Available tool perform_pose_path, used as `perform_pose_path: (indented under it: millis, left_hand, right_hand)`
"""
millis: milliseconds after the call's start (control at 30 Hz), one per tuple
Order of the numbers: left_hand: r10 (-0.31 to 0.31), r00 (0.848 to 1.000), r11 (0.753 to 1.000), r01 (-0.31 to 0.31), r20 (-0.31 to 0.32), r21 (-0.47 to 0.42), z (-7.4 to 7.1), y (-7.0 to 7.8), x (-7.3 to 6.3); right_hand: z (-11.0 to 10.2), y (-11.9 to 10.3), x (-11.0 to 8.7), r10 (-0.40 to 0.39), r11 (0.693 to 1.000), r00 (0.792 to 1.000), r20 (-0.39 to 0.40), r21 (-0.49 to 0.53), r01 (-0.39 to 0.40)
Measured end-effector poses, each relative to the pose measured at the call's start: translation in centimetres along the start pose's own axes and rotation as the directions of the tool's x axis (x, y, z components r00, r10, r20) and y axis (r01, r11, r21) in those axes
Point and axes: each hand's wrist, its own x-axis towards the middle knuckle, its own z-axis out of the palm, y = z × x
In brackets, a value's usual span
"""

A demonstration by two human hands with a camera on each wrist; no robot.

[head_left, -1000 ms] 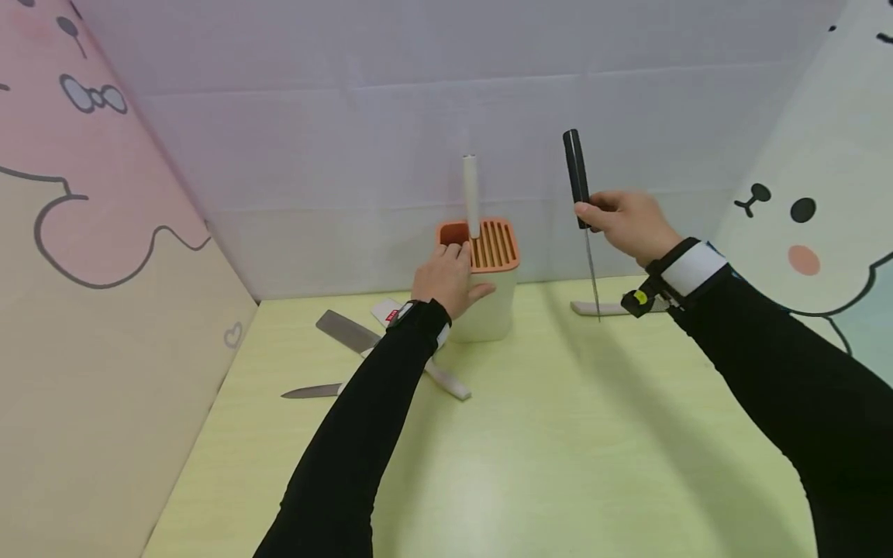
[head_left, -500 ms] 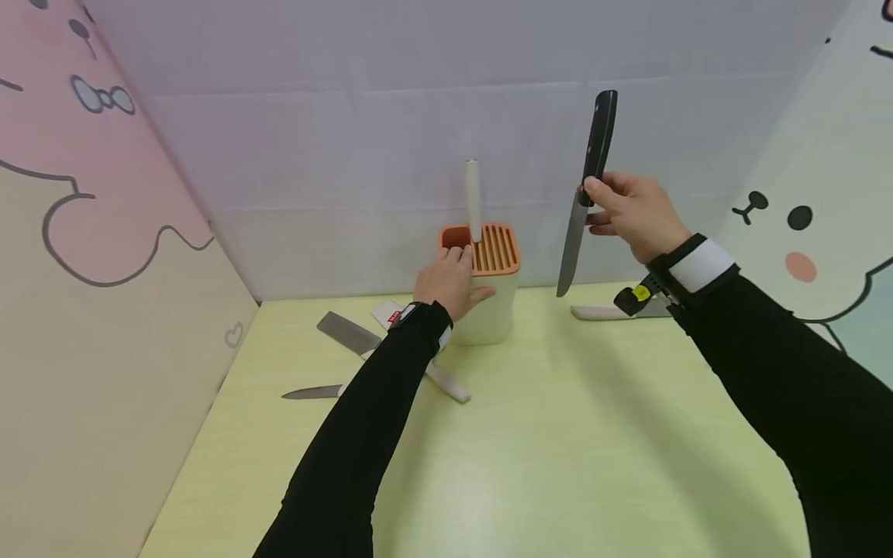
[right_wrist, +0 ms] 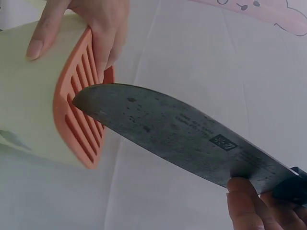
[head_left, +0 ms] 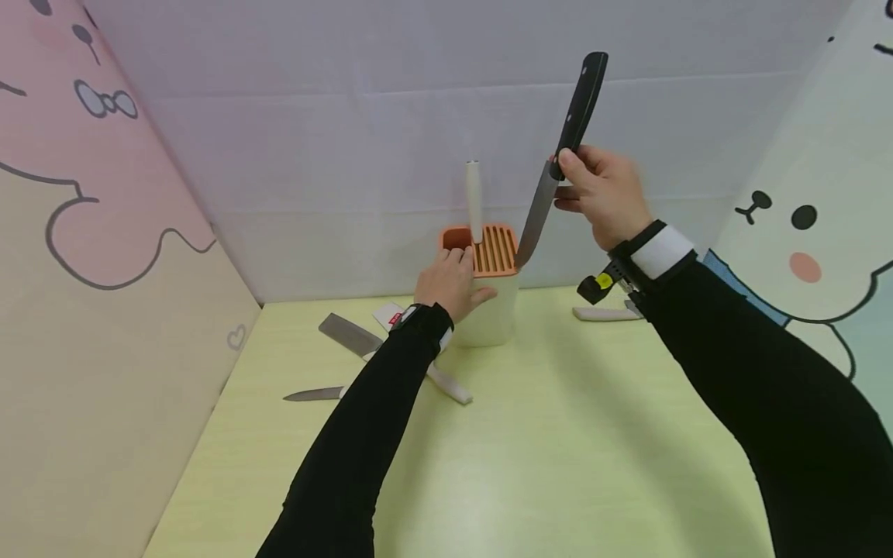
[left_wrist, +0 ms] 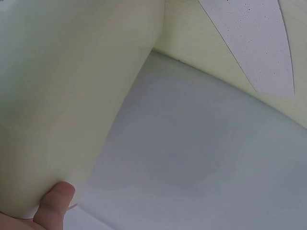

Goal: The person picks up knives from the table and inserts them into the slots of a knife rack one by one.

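My left hand (head_left: 446, 287) grips the near left rim of a cream knife block (head_left: 488, 314), fingers over its edge into the open compartment and thumb outside. In the left wrist view one digit lies against the block's smooth wall (left_wrist: 72, 96). A white handle (head_left: 474, 201) stands upright out of the orange slotted top (head_left: 497, 249). My right hand (head_left: 610, 198) holds a black-handled kitchen knife (head_left: 537, 213) where handle meets blade, handle up, blade slanting down left. In the right wrist view the blade's tip (right_wrist: 84, 99) overlaps the slots.
Left on the table (head_left: 558, 465) lie a cleaver (head_left: 349, 333), a smaller knife (head_left: 314, 394) and a white handle (head_left: 449, 385), partly behind my left forearm. A white card with a red mark (head_left: 387, 314) lies near them. Another white-handled knife (head_left: 607, 314) lies at the right, near the back wall.
My right hand has turned the black-handled knife so its blade's flat side shows, then raised it and moved it left to the block's top. My left hand stays on the block.
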Motion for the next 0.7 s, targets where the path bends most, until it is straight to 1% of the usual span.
perform_pose_path:
  millis: [233,333,533,700]
  left_hand:
    - [0.007,1.0,1.0,-0.006,-0.021,0.008,0.5,0.1,0.1]
    - [0.005,1.0,1.0,-0.005,-0.011,0.012,0.3,0.3,0.0]
    - [-0.002,1.0,0.999,0.002,-0.007,0.037,0.3,0.6,-0.2]
    - [-0.006,1.0,0.999,0.006,-0.001,0.032,0.3,0.6,-0.1]
  right_hand:
    - [2.7,-0.1,0.7,-0.028,0.998,1.0,0.01,-0.051,0.028]
    - [3.5,0.0,1.0,-0.036,0.998,0.999,0.018,-0.057,0.037]
    - [4.4,0.7,1.1,-0.023,0.987,0.999,0.028,-0.16,0.028]
    - [4.9,1.4,1.2,-0.012,0.974,0.999,0.037,-0.226,0.02]
